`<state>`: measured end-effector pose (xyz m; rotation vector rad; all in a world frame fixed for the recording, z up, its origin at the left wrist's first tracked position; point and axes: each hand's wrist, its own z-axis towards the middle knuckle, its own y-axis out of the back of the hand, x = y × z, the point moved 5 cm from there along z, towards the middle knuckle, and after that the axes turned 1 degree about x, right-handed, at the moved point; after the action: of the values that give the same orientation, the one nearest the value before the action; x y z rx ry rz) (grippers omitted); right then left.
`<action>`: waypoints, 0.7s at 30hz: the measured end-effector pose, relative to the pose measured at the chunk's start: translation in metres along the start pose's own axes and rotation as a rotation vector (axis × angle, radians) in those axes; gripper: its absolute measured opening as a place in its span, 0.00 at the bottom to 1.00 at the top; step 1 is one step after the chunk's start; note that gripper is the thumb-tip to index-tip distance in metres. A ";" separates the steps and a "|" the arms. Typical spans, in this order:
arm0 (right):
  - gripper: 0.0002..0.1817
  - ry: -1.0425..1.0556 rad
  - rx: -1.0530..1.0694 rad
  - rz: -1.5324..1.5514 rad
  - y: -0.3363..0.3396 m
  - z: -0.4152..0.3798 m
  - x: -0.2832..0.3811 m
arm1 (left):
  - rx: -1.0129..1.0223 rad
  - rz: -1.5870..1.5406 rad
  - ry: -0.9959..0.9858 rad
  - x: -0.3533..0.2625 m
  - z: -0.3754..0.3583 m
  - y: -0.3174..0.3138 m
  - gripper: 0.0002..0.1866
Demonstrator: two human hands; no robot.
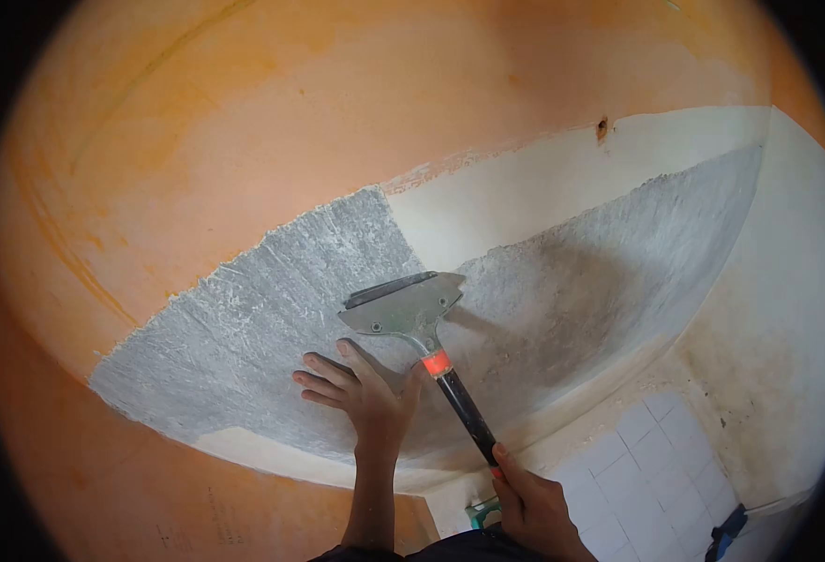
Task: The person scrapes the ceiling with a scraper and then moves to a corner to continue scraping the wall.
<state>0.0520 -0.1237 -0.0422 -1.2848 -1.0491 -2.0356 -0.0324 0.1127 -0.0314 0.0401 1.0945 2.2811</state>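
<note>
A long-handled wall scraper [403, 309] has a wide grey metal head, an orange-red collar and a black handle. My right hand [532, 506] wraps round the lower end of that handle. The scraper's head is up at the wall, overlapping the corner where the rough grey scraped patch [272, 300] meets white paint [487, 211]. My left hand [361, 389] has its fingers spread over the grey patch, just below the head, with the thumb right beside the collar. Nothing is in the left hand.
Orange paint [290, 169] covers the upper wall and the lower left. At right, a white wall [787, 253] meets this one at a corner. White tiles [646, 459] lie below right, with a dark blue object [726, 532] near them. A green item [483, 511] shows behind my right hand.
</note>
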 end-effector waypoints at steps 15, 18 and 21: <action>0.24 0.135 0.013 -0.032 -0.001 0.023 0.018 | -0.018 0.000 -0.033 0.003 -0.003 -0.005 0.65; 0.23 0.079 0.018 -0.044 -0.019 0.010 -0.001 | -0.039 0.013 -0.050 0.009 -0.002 -0.007 0.65; 0.25 0.083 -0.002 -0.044 -0.008 0.016 0.016 | -0.028 0.013 -0.048 0.007 -0.002 -0.008 0.65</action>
<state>0.0471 -0.1065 -0.0261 -1.1768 -1.0461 -2.1048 -0.0348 0.1187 -0.0402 0.0905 1.0404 2.2951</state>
